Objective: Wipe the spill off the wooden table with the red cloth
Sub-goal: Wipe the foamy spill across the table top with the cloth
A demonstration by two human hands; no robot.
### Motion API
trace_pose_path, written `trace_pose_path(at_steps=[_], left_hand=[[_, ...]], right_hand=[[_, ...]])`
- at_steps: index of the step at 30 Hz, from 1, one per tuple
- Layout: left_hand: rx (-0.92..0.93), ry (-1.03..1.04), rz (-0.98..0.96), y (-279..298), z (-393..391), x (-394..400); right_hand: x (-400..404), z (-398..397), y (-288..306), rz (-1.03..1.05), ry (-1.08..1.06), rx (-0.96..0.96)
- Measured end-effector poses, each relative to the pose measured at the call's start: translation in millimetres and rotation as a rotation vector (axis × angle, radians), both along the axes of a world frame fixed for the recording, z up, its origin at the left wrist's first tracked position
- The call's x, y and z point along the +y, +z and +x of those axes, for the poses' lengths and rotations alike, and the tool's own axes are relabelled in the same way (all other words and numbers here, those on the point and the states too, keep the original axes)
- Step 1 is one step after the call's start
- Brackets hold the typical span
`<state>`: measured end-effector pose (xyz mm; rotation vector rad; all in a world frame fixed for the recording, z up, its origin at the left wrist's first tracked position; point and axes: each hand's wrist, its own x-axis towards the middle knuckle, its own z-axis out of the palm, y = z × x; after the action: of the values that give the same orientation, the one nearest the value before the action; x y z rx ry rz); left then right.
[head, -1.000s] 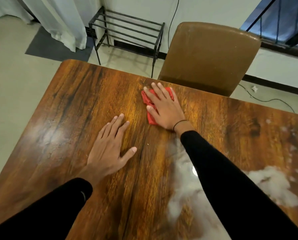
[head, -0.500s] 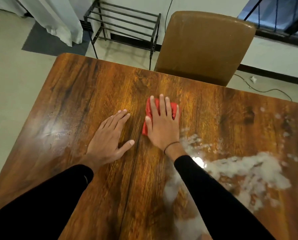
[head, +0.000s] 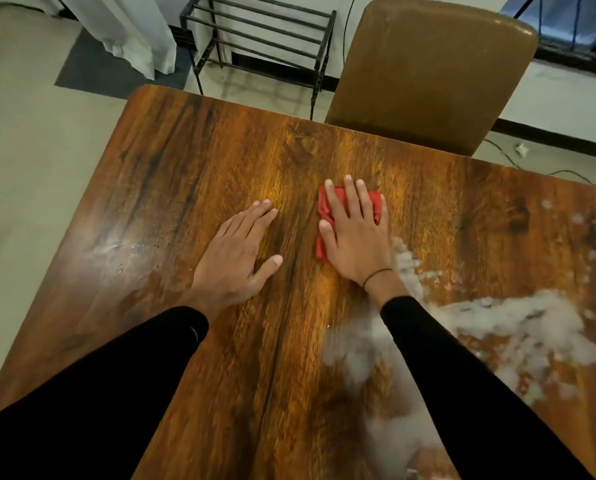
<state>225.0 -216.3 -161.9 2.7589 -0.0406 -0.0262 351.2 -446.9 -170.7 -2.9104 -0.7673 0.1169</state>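
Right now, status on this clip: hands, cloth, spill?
Right hand flat, pressing red cloth. Left hand flat on wooden table. White spill mostly unwiped, right of cloth. Nothing in the way.

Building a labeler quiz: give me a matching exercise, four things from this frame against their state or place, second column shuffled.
Things:
1. cloth
2. left hand
3. spill
4. chair

States or places:
A. flat on bare wood, holding nothing
B. behind the table's far edge
C. pressed under the right hand
D. white, spread over the table's right part

Pairs: 1-C, 2-A, 3-D, 4-B
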Motion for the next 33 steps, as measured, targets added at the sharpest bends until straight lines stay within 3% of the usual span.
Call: trace_pose_path(at_steps=[8, 15, 20, 28, 33], left_hand=[[-0.01, 0.006, -0.012, 1, 0, -3], [-0.02, -0.002, -0.013, 6, 0, -6], [-0.031, -0.003, -0.015, 5, 0, -7], [-0.05, -0.005, -0.034, -1, -1, -7], [-0.061, 0.01, -0.047, -1, -2, -6]], right_hand=[[0, -64, 6, 0.029, 0.195, 0.03], [-43, -156, -7, 0.034, 0.223, 0.024], [-25, -133, -8, 0.062, 0.263, 0.023], [-21, -19, 0, 0.054, -0.134, 0.023], [-33, -33, 1, 0.041, -0.486, 0.024]])
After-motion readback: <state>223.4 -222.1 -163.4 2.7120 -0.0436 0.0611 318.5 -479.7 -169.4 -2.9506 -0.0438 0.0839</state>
